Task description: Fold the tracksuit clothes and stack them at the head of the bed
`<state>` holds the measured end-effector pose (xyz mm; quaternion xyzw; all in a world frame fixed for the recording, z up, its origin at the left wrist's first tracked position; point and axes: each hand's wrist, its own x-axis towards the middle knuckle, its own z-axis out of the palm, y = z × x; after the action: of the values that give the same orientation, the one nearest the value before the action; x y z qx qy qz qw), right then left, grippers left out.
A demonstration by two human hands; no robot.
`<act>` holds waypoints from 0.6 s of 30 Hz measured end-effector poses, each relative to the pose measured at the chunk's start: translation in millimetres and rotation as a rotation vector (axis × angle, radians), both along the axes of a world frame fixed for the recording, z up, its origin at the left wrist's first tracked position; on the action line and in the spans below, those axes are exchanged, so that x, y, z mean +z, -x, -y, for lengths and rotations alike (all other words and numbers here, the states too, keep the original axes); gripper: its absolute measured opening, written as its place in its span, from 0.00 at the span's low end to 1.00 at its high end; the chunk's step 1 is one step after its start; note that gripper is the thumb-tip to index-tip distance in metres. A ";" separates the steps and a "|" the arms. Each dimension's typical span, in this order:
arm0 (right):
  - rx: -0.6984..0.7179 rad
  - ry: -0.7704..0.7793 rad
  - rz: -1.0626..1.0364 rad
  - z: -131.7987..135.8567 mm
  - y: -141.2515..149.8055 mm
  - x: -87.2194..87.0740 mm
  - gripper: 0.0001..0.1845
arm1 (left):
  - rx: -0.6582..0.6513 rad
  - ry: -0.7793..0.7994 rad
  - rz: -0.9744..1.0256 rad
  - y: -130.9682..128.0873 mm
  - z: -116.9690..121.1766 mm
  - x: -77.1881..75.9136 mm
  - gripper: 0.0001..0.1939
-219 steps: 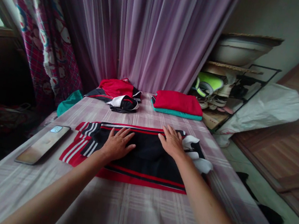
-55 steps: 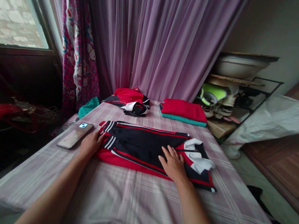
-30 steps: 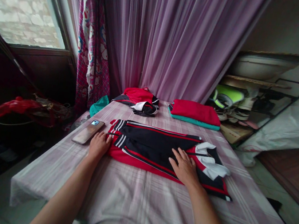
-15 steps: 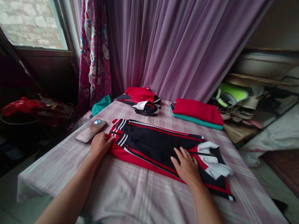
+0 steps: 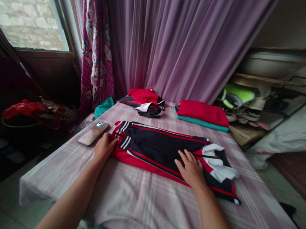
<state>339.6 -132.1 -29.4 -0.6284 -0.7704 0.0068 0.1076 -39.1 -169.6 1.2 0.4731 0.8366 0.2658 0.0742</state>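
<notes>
Left hand: fingers bent at the red edge of the jacket; cannot tell if gripping
Right hand: spread loosely on the jacket
Jacket: on the table, near the phone

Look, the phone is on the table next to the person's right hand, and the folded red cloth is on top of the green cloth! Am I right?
Almost! In the head view, the phone is on the table next to the person's left hand, and the folded red cloth is on top of the green cloth.
</notes>
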 end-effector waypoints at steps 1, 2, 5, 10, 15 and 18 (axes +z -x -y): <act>-0.002 -0.003 -0.001 0.5 0.4 0.2 0.28 | -0.003 -0.007 -0.008 -0.8 0.4 0.5 0.19; -0.003 -0.005 -0.001 1.0 0.7 0.4 0.28 | -0.007 -0.014 -0.030 -1.6 0.9 1.1 0.19; -0.012 -0.001 0.014 1.6 1.6 1.6 0.28 | -0.009 0.006 -0.130 -3.1 2.8 3.4 0.19; 0.016 -0.051 0.045 -9.7 12.6 18.9 0.26 | -0.020 0.139 -0.235 -1.9 5.5 8.5 0.23; 0.229 -0.076 -0.005 -42.5 64.0 56.6 0.23 | -0.032 0.278 -0.254 3.6 7.7 15.9 0.26; 0.393 -0.060 -0.028 -69.7 111.9 75.7 0.21 | -0.046 0.308 -0.205 8.6 8.9 19.1 0.28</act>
<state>227.7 -62.4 46.4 -0.4624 -0.8765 0.0135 0.1336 -47.6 -178.5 20.3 0.4996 0.8597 0.0833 0.0661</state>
